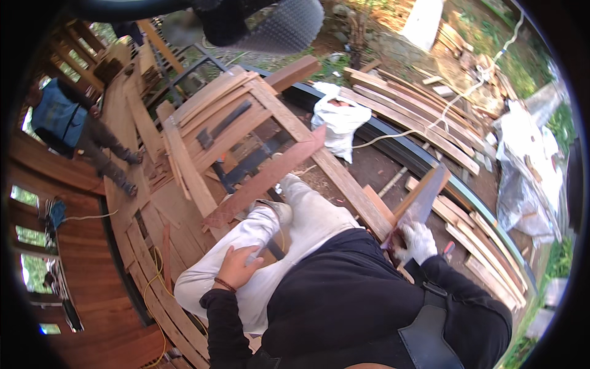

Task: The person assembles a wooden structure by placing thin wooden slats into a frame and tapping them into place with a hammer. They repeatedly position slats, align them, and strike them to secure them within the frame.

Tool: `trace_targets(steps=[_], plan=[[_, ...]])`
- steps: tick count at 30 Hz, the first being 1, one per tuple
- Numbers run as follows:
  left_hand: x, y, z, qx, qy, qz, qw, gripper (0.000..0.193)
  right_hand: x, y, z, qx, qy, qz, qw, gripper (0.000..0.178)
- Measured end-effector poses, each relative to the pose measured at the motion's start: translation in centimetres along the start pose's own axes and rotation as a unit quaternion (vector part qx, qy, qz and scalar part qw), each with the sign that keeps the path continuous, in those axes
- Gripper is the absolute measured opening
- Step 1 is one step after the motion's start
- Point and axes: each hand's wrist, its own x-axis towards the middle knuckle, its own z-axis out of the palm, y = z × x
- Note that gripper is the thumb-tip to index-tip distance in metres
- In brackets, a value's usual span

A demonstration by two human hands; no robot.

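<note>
My left hand, bare with a band at the wrist, lies with fingers extended on my white-trousered thigh. Out to the right, my right hand in a white glove is closed on a handsaw. Its grey blade points up and away, beside a wooden plank end; the handle is mostly hidden by the glove. A reddish board lies slanted in front of my knees, across a long timber. Farther off, a dark axe-shaped tool rests on planks.
Stacked planks lie on the ground at the right, near a dark metal beam and a white sack. Plastic sheeting and a pale cord are beyond. At the left, another person stands on boards; a yellow cord runs nearby.
</note>
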Motion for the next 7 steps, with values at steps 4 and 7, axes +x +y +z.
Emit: trace_targets(steps=[4, 7], plan=[[-0.3, -0.6, -0.6, 0.003, 0.002, -0.01, 1.0, 0.046, -1.8, -0.4, 7.4, 0.032, -0.057, 0.061, 0.996, 0.045], [0.3, 0.6, -1.2, 0.034, -0.034, -0.011, 0.999, 0.05, -0.8, 5.1, 15.1, -0.056, -0.149, 0.172, 0.972, 0.028]])
